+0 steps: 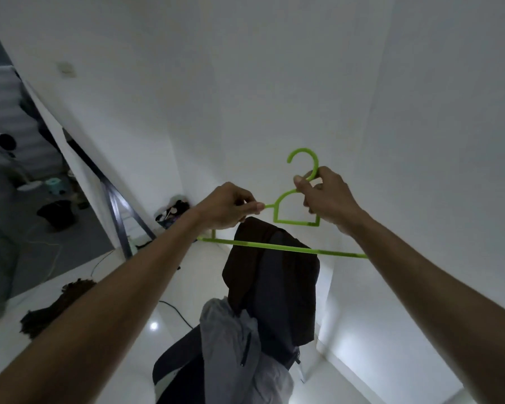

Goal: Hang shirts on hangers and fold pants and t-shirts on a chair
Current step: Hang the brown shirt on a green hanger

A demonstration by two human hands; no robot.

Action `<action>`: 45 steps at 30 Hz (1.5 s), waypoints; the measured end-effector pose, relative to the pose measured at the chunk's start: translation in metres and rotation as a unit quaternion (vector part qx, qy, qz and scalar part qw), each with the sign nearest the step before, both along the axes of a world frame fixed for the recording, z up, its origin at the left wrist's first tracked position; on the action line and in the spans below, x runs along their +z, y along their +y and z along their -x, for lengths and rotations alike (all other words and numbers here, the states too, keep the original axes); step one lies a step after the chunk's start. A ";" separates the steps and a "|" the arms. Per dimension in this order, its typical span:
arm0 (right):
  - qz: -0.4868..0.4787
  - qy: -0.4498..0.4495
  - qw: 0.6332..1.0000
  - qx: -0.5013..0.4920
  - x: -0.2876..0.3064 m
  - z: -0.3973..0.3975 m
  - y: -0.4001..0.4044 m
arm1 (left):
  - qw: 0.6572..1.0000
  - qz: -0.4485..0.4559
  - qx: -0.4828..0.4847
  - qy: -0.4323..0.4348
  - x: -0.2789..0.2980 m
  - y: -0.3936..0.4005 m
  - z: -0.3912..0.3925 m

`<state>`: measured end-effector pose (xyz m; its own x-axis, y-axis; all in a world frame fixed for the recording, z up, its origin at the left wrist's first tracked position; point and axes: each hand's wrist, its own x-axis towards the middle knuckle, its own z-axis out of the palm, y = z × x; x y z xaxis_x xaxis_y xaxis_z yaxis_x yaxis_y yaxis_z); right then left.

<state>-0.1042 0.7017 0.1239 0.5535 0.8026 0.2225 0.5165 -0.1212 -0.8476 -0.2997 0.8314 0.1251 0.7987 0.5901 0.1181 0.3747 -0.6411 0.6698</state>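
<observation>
At frame centre my left hand (231,207) and right hand (325,193) both pinch a bare green hanger (296,221); clothes (271,284) below await hanging and folding.

- Dim, grey-toned picture, slightly soft throughout.
- Bright glare spots on the glossy floor (153,326), near centre and right.
- Wide-angle bending stretches the near forearms at the edges.

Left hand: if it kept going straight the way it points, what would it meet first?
The left hand already pinches the green hanger. Straight on along the hanger lies the right hand at the hook's neck; the white wall stands behind, though depth is unclear.
</observation>
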 end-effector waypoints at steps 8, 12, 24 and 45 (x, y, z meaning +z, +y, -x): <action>0.063 -0.046 0.981 -0.179 -0.074 -0.020 0.069 | 0.995 0.052 -0.055 0.060 -0.093 0.143 -0.078; 0.122 -0.042 0.958 -0.258 -0.110 -0.025 0.090 | 0.970 -0.055 -0.153 0.181 -0.162 0.209 -0.128; 0.175 -0.047 0.916 -0.358 -0.160 -0.021 0.103 | 0.913 -0.072 -0.150 0.371 -0.259 0.244 -0.233; 0.162 0.010 0.947 -0.278 -0.087 0.077 0.073 | 0.937 0.244 -0.224 -0.112 -0.061 0.160 -0.076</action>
